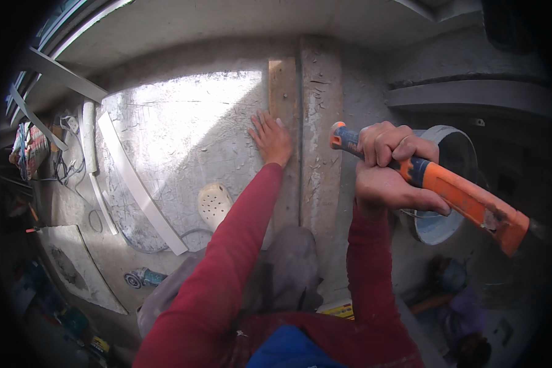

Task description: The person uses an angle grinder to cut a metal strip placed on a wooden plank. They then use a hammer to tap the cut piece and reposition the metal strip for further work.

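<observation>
My left hand (271, 142) lies on the dusty floor with its fingers apart, against the left edge of a narrow wooden board (282, 92). To the right of that board runs a wider, flaking plank-like strip (321, 129). My right hand (395, 162) is raised and closed around the dark blue grip of an orange-and-blue handled tool (472, 199). The tool slants down to the right, its orange part widening that way. Its far end blurs into the dark rim, so its exact kind is unclear. The thumb stretches along the orange part.
A round bucket (438, 230) stands behind my right hand. To the left lie a long white strip (138, 181), a pale clog (214, 205) by my left forearm, an angle grinder (145, 278), a square panel (101, 279) and cables (64, 172). A yellow-edged tool (337, 311) shows near my body.
</observation>
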